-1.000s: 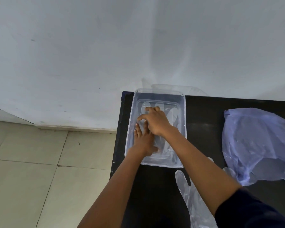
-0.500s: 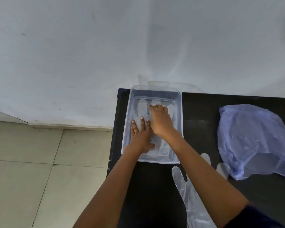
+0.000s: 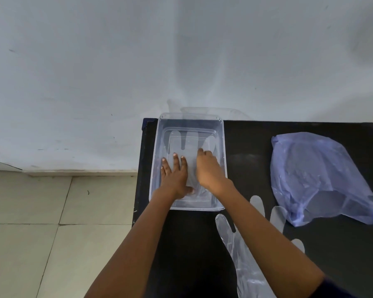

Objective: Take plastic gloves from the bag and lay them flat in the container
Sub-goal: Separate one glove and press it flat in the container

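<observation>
A clear plastic container [image 3: 157, 134] stands at the left end of a black table. Inside it lies a clear plastic glove [image 3: 186, 143], its fingers pointing away from me. My left hand [image 3: 173, 175] rests flat on the glove's near part, fingers spread. My right hand [image 3: 207, 168] presses on the glove beside it, fingers curled down toward the glove's thumb side. A second clear glove [image 3: 241, 250] lies on the table to the right of the container, partly under my right forearm. The blue plastic bag [image 3: 317, 175] sits crumpled at the right.
The black table [image 3: 246, 147] stands against a white wall [image 3: 181, 50]. Its left edge drops to a tiled floor [image 3: 41, 222]. A clear lid [image 3: 211, 109] leans behind the container against the wall.
My right hand has slid from the glove's upper left toward the right side of the container. My left hand has stayed flat on the glove's near part.
</observation>
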